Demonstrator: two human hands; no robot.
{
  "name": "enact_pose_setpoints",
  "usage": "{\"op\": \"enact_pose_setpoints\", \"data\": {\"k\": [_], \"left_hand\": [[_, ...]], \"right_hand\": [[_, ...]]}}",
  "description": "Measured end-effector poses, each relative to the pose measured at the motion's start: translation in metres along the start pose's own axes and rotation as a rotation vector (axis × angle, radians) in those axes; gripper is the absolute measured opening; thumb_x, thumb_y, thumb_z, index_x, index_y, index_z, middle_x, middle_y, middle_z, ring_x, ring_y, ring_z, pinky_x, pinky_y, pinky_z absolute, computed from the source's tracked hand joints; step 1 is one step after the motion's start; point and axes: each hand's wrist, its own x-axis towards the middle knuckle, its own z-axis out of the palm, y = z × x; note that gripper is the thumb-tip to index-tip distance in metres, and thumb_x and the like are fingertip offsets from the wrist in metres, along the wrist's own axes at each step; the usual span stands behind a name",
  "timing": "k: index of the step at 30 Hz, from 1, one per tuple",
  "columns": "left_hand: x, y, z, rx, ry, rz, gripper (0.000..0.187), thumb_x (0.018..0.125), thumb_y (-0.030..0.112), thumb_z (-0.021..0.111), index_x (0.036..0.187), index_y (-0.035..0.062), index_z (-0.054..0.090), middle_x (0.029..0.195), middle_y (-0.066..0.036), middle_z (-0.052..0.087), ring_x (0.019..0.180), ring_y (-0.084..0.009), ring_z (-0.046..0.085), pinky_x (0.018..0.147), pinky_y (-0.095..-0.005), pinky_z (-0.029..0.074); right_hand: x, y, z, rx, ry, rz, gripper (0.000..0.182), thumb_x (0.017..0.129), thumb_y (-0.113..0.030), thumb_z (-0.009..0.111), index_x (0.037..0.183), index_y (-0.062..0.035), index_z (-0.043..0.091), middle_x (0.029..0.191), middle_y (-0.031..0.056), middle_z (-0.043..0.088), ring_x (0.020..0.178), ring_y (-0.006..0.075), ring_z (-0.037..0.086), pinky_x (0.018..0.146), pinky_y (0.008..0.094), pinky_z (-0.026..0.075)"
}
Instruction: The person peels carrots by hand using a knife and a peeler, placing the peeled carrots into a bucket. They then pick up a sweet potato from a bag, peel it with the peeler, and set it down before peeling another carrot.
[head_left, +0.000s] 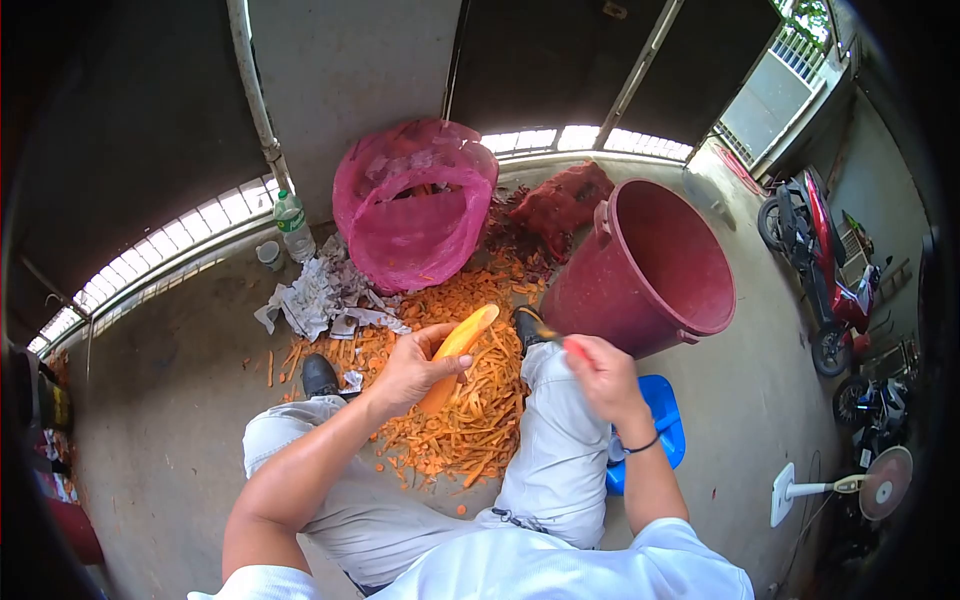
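My left hand [412,372] is closed around a thick peeled carrot [468,331], its pale tip pointing up and away from me. Above my right knee, my right hand [606,380] grips a red-handled peeler [576,349]; its working end is blurred, and it is apart from the carrot. Beneath both hands, a heap of orange carrot peelings [460,425] covers the floor between my legs, with small round slices scattered at its edge.
A pink plastic bag [420,235] stands open beyond the peelings. To its right are a red mesh sack [570,205] and a tilted maroon bin [630,270]. Crumpled paper [320,290] and a bottle [292,225] lie left. A blue plastic piece [665,425] sits beside my right leg; motorcycles [825,260] stand right.
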Motion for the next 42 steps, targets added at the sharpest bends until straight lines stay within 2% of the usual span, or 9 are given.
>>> {"op": "enact_pose_setpoints", "data": {"k": [3, 5, 6, 12, 22, 36, 39, 40, 42], "left_hand": [[-0.001, -0.004, 0.005, 0.055, 0.038, 0.035, 0.053, 0.088, 0.010, 0.083, 0.135, -0.0023, 0.060, 0.106, -0.002, 0.069, 0.082, -0.0082, 0.064, 0.077, -0.0267, 0.055], [-0.002, -0.004, 0.007, 0.042, 0.047, 0.048, 0.052, 0.088, 0.009, 0.083, 0.134, -0.0024, 0.061, 0.106, -0.003, 0.069, 0.083, -0.0085, 0.064, 0.078, -0.0264, 0.055], [-0.003, -0.003, 0.008, 0.026, 0.061, 0.062, 0.051, 0.088, 0.008, 0.083, 0.133, -0.0025, 0.062, 0.106, -0.003, 0.069, 0.085, -0.0087, 0.064, 0.079, -0.0261, 0.055], [-0.011, 0.004, 0.009, 0.008, 0.056, 0.063, 0.049, 0.087, 0.004, 0.082, 0.131, -0.0030, 0.062, 0.111, -0.003, 0.069, 0.093, -0.0086, 0.066, 0.086, -0.0256, 0.056], [-0.015, 0.004, 0.011, -0.036, 0.101, 0.097, 0.061, 0.084, 0.002, 0.084, 0.139, -0.0049, 0.057, 0.120, -0.006, 0.069, 0.100, -0.0093, 0.066, 0.087, -0.0258, 0.056], [-0.023, 0.013, 0.008, 0.015, 0.012, 0.149, 0.070, 0.083, 0.001, 0.085, 0.145, -0.0068, 0.053, 0.128, -0.008, 0.067, 0.112, -0.0126, 0.064, 0.098, -0.0286, 0.054], [-0.026, 0.017, 0.007, 0.019, -0.001, 0.139, 0.070, 0.083, 0.001, 0.085, 0.145, -0.0060, 0.053, 0.130, -0.009, 0.067, 0.113, -0.0133, 0.065, 0.099, -0.0289, 0.053], [-0.027, 0.017, 0.007, 0.021, 0.002, 0.144, 0.070, 0.083, 0.001, 0.085, 0.145, -0.0060, 0.053, 0.130, -0.009, 0.067, 0.113, -0.0133, 0.065, 0.099, -0.0289, 0.053], [-0.027, 0.015, 0.006, 0.030, -0.010, 0.150, 0.071, 0.082, 0.000, 0.085, 0.146, -0.0035, 0.053, 0.130, -0.008, 0.067, 0.113, -0.0136, 0.065, 0.100, -0.0296, 0.052]], "right_hand": [[0.018, -0.032, 0.028, -0.066, -0.089, -0.138, 0.022, 0.097, -0.020, 0.071, 0.108, -0.0012, 0.071, 0.095, 0.0151, 0.072, 0.084, 0.0282, 0.072, 0.074, 0.0350, 0.056], [0.024, -0.043, 0.042, -0.144, -0.213, -0.190, 0.020, 0.095, -0.023, 0.073, 0.103, -0.0044, 0.072, 0.087, 0.0140, 0.070, 0.077, 0.0325, 0.069, 0.066, 0.0403, 0.055], [0.026, -0.043, 0.050, -0.142, -0.134, -0.239, 0.021, 0.095, -0.027, 0.074, 0.099, -0.0065, 0.072, 0.080, 0.0116, 0.067, 0.070, 0.0324, 0.066, 0.061, 0.0427, 0.052], [0.034, -0.052, 0.050, -0.188, -0.103, -0.273, 0.021, 0.094, -0.028, 0.074, 0.094, -0.0070, 0.070, 0.074, 0.0105, 0.063, 0.066, 0.0318, 0.064, 0.057, 0.0431, 0.050], [0.041, -0.046, 0.039, -0.185, -0.071, -0.305, 0.020, 0.092, -0.025, 0.076, 0.095, -0.0055, 0.070, 0.075, 0.0121, 0.065, 0.067, 0.0330, 0.065, 0.058, 0.0433, 0.051], [0.048, -0.063, 0.019, -0.216, -0.141, -0.332, 0.021, 0.095, -0.026, 0.072, 0.096, -0.0045, 0.072, 0.078, 0.0133, 0.067, 0.070, 0.0329, 0.067, 0.061, 0.0425, 0.053], [0.061, -0.032, 0.019, -0.169, -0.058, -0.253, 0.023, 0.098, -0.028, 0.069, 0.093, -0.0052, 0.073, 0.079, 0.0122, 0.069, 0.073, 0.0354, 0.068, 0.062, 0.0447, 0.054], [0.067, -0.017, 0.015, -0.181, -0.116, -0.076, 0.028, 0.100, -0.030, 0.067, 0.096, -0.0040, 0.074, 0.079, 0.0137, 0.070, 0.074, 0.0343, 0.069, 0.065, 0.0430, 0.054], [0.069, 0.009, 0.015, -0.062, -0.136, 0.031, 0.030, 0.101, -0.033, 0.066, 0.096, -0.0034, 0.074, 0.077, 0.0142, 0.069, 0.071, 0.0302, 0.068, 0.065, 0.0418, 0.053]]}}
